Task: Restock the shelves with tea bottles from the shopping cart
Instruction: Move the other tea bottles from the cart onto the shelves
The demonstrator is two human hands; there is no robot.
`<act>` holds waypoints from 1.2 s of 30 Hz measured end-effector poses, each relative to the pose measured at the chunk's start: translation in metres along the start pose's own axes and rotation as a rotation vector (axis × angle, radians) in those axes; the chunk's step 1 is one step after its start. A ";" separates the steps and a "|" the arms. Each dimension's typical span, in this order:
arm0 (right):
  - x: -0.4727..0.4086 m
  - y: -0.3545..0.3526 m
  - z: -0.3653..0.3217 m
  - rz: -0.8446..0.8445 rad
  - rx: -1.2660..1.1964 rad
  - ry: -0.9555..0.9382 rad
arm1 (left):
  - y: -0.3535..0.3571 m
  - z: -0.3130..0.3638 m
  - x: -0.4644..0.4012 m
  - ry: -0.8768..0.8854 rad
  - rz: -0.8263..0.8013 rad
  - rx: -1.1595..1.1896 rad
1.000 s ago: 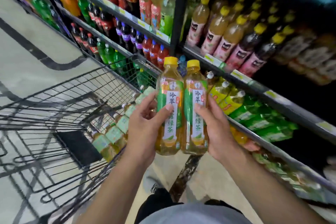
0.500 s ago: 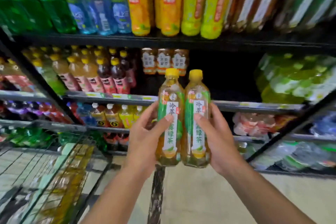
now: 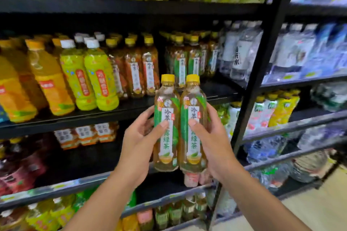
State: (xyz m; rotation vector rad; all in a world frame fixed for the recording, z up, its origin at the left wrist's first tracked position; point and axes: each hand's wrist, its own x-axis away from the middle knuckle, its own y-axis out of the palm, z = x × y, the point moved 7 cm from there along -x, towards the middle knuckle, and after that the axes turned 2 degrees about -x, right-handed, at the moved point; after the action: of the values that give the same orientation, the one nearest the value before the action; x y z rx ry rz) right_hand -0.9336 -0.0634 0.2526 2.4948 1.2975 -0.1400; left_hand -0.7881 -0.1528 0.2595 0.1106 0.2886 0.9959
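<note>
Two green tea bottles with yellow caps and green-white labels stand upright side by side in front of me. My left hand (image 3: pixel 139 138) grips the left tea bottle (image 3: pixel 166 105), thumb across its label. My right hand (image 3: pixel 212 140) grips the right tea bottle (image 3: pixel 193 105) the same way. Both are held just in front of the black shelf (image 3: pixel 131 108). Behind their caps, matching green tea bottles (image 3: pixel 181 63) stand in a row on that shelf, with a gap of bare shelf to their right.
Orange and yellow-green drink bottles (image 3: pixel 97 78) and peach-labelled tea bottles (image 3: pixel 135 73) fill the shelf's left part. Water bottles (image 3: pixel 238 52) stand right of the tea row. A black upright post (image 3: pixel 262 62) divides the racks. More drinks fill the lower shelves.
The view has swung from the shopping cart up and right to the shelves. Both hands have kept their hold and carried the two bottles up to the shelf with matching tea.
</note>
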 end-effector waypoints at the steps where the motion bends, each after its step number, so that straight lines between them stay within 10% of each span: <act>1: -0.012 -0.007 -0.002 0.011 0.017 -0.017 | 0.007 -0.001 -0.014 0.013 -0.020 -0.006; 15: -0.194 -0.034 -0.032 0.093 0.352 -0.308 | 0.046 -0.009 -0.193 0.195 0.001 -0.068; 36: -0.232 -0.071 0.024 -0.010 0.259 -0.253 | 0.067 -0.036 -0.197 0.361 0.337 -0.565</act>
State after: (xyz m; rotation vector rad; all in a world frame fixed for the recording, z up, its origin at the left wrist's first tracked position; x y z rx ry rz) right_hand -1.1242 -0.2143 0.2671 2.5727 1.2535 -0.6419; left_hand -0.9535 -0.2837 0.2768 -0.5553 0.3121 1.3996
